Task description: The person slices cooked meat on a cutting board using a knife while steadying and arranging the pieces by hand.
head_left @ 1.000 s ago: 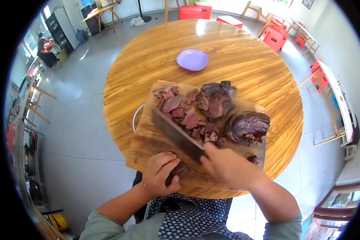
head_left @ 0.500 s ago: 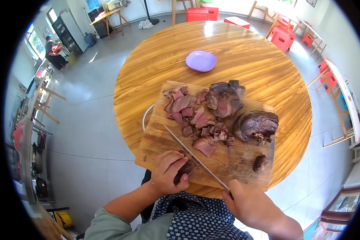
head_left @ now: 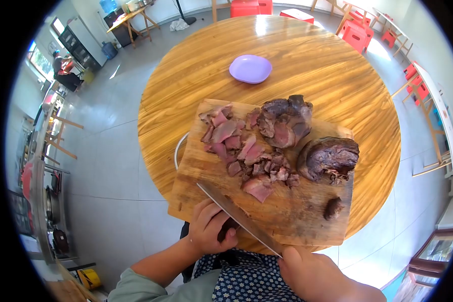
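My right hand (head_left: 312, 274) is wrapped around the handle of a long knife (head_left: 239, 215), its blade slanting up and left across the near part of a wooden cutting board (head_left: 307, 221). Behind the blade, my left hand (head_left: 209, 226) curls its fingers over a dark piece of meat (head_left: 227, 229), mostly hidden by hand and blade. Thin pink and brown meat slices (head_left: 225, 132) lie at the board's far left, with small cut bits (head_left: 274, 166) beside them. Two big dark meat chunks, one at the back (head_left: 287, 121) and one at right (head_left: 329, 158), rest near a small lump (head_left: 333, 208).
The board lies on a round wooden table (head_left: 186, 65), overhanging its near edge. A purple plate (head_left: 250, 69) stands beyond the board. Red stools (head_left: 355, 35) and side tables line the room. Another person (head_left: 65, 70) works at the far left.
The knife has turned so its broad blade face shows, and it lies lower, nearer my left hand. My left hand stays on the meat. The view has shifted slightly.
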{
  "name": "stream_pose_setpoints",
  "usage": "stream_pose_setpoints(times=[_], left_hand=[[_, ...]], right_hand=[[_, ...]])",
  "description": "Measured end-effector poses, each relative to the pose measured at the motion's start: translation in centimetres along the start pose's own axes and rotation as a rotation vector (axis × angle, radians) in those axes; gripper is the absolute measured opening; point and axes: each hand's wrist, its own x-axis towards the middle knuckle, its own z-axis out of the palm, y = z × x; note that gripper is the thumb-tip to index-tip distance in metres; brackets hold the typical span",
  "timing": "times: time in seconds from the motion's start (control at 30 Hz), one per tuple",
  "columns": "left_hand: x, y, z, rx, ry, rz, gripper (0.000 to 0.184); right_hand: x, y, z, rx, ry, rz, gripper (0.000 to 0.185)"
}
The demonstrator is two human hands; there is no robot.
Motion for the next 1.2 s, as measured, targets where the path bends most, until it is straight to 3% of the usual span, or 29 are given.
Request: stream_pose_setpoints(times=[0.07,0.17,0.3,0.37,0.5,0.6,0.67,0.97,1.13,1.2], left_hand=[[-0.1,-0.1,0.1,-0.006,0.003,0.003,0.035],[-0.1,-0.4,0.4,-0.036,0.020,0.009,0.035],[-0.3,-0.5,0.4,-0.076,0.005,-0.004,0.037],[-0.2,-0.6,0.3,-0.079,-0.011,-0.010,0.037],[0.0,-0.6,0.1,-0.084,-0.032,-0.032,0.038],[-0.1,-0.7,0.1,-0.078,-0.044,-0.054,0.037],[-0.3,-0.8,0.1,-0.089,-0.048,-0.063,0.037],[-0.3,-0.9,0.4,-0.104,-0.007,-0.052,0.036],[0.1,-0.5,0.4,-0.066,0.024,-0.031,0.037],[-0.1,-0.5,0.3,-0.082,0.014,-0.041,0.036]], right_hand=[[-0.7,0.3,-0.4,-0.021,-0.264,0.170,0.027],[-1.6,0.0,-2.9,0.015,-0.447,0.285,0.033],[-2.1,-0.6,-4.2,0.036,-0.428,0.298,0.045],[-1.1,-0.7,-4.9,0.109,-0.530,0.344,0.053],[1.0,-0.8,-5.1,0.108,-0.582,0.345,0.053],[2.4,-0.8,-4.6,0.082,-0.594,0.351,0.044],[3.3,-0.9,-3.9,0.099,-0.388,0.248,0.016],[10.2,-1.4,-3.5,0.002,-0.458,0.195,0.021],[8.2,-0.1,-2.0,0.066,-0.315,0.113,0.022],[6.2,0.2,-2.1,-0.019,-0.353,0.136,0.022]])
